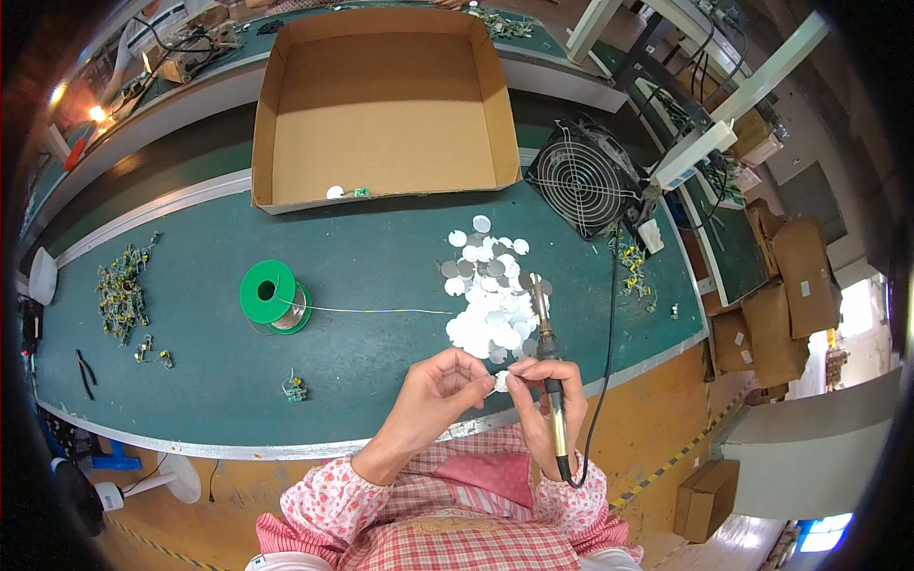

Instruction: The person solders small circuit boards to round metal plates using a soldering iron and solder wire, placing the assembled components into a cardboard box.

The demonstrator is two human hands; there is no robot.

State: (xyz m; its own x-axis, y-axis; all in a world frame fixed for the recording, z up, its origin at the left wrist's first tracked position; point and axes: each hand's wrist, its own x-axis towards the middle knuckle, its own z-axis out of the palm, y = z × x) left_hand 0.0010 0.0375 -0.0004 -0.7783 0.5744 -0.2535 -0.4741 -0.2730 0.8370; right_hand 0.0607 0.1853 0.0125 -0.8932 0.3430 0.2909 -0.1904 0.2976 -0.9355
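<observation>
My left hand [440,388] is closed in a pinch at the edge of a small white disc [501,382], close to the table's front edge. From the other side, the thumb and fingertip of my right hand [536,400] meet the same disc. That hand also has a soldering iron [549,347] in its grip, tip pointing away from me. Just beyond my hands lies a heap of white and grey discs [490,319]. The iron's tip is over the heap's right side. A green spool of solder wire [269,293] stands to the left, its strand reaching toward the heap.
An open cardboard box [381,143] stands at the back, a disc and small green board in its front. Right of it is a black fan [581,181]. Small wired parts [124,290] are piled far left near pliers [86,374]. The iron's black cord [610,333] crosses the right side.
</observation>
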